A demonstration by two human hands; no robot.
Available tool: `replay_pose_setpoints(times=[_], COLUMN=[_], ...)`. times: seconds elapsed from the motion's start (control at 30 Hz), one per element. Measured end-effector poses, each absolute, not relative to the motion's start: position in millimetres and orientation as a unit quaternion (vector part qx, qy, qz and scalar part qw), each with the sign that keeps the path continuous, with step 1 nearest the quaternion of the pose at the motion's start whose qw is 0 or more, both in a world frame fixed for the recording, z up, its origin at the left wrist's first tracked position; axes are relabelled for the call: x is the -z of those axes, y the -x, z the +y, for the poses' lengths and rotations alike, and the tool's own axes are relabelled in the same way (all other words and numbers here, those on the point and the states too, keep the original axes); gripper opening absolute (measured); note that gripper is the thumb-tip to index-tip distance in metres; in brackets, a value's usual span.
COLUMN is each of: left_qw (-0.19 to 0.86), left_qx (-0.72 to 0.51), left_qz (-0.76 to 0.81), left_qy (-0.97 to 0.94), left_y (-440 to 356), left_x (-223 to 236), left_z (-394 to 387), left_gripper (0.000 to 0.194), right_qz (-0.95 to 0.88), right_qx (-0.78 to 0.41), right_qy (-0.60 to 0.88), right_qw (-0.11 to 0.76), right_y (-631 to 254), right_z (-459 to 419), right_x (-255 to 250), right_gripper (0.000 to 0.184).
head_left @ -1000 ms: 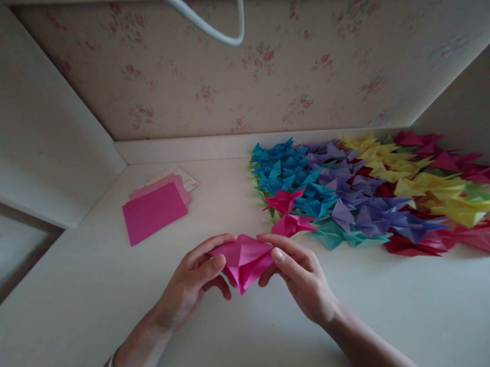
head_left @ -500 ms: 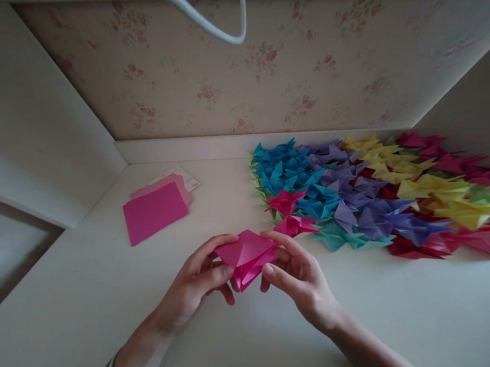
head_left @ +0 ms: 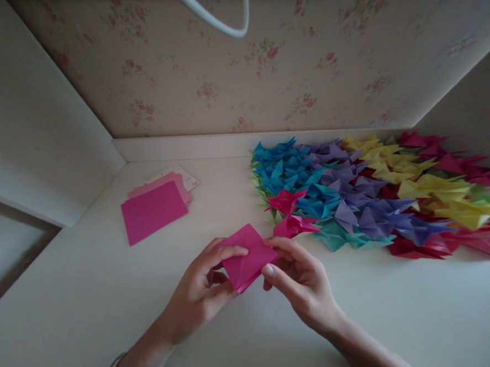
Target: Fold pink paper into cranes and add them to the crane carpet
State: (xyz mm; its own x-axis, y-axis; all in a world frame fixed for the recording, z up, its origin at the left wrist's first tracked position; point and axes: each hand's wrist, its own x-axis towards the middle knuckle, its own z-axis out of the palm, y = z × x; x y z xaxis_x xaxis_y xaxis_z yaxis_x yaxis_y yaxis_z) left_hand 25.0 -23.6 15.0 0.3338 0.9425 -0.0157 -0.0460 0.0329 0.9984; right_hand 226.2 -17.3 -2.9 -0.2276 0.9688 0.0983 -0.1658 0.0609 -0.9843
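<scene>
A folded sheet of magenta origami paper (head_left: 252, 257), now diamond-shaped, is held above the table between both hands. My left hand (head_left: 203, 283) grips its left side, with the index finger lying across the top face and the thumb beneath near the lower corner. At the right corner my right hand (head_left: 299, 278) pinches the paper between thumb and fingers. Behind the hands, two magenta folded cranes (head_left: 294, 225) lie at the near left edge of a large group of paper cranes (head_left: 353, 184) in blue, purple, yellow, red and teal.
A stack of pink paper sheets (head_left: 155, 212) lies at the left on the white table (head_left: 80, 295). A white cable (head_left: 205, 18) hangs in front of the floral back wall (head_left: 234, 83). White side panels (head_left: 46, 110) bound the space.
The raised upper flap of the magenta paper has come down, so its face is a flat diamond. My left index finger has slid onto that face; the right hand has hardly moved.
</scene>
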Motion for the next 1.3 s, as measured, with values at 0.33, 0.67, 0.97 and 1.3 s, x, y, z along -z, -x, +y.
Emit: replay_pose_setpoints(times=[0.33,0.67,0.97,1.3], left_qw=[0.555,0.488,0.496,0.442], left_qx=[-0.447,-0.44,-0.437,-0.403], left_qz=[0.402,0.438,0.448,0.468], left_qy=[-0.575,-0.613,-0.601,-0.651], left_y=[-27,-27,-27,-28], left_x=[-15,-14,-18,-12], left_z=[-24,-26,-25,-24], left_gripper=[0.032,0.03,0.026,0.036], right_qz=[-0.594,-0.526,-0.499,-0.487], right_qx=[-0.551,-0.639,-0.682,-0.687], right_qy=[0.363,0.32,0.319,0.322], right_qw=[0.46,0.46,0.43,0.433], right_y=[-231,-227,-226,-225], right_z=[-19,-12,-10,-8], right_x=[10,-1,-2,-4], right_gripper=[0.028,0.02,0.027,0.012])
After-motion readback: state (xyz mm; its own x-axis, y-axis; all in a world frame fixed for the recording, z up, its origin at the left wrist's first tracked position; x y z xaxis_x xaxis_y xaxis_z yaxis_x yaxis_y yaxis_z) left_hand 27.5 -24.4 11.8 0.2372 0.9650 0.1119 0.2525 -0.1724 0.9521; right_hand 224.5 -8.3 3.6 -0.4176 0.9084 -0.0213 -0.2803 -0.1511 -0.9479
